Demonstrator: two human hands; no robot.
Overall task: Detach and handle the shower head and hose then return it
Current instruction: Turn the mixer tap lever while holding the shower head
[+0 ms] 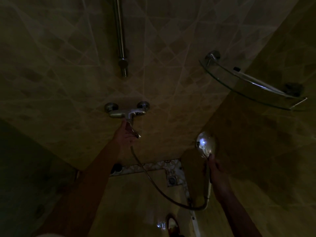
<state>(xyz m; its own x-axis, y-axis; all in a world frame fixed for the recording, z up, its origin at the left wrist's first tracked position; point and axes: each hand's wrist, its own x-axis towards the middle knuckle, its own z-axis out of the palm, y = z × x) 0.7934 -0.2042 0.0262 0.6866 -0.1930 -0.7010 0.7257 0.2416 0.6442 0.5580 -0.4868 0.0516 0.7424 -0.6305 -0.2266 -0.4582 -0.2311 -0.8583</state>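
Shower head (pixel 206 142) sits off its mount, my right hand (pixel 218 170) curled round its handle near the corner. My left hand (pixel 125 135) reaches the mixer tap (pixel 127 111) where the hose (pixel 153 183) joins; whether those fingers grip, I cannot tell. I'd keep the hose loop slack.

The picture is very dim and yellowish. Small glare shines on the shower head (pixel 206 144) and floor (pixel 160 225). Edges bend from the wide lens.
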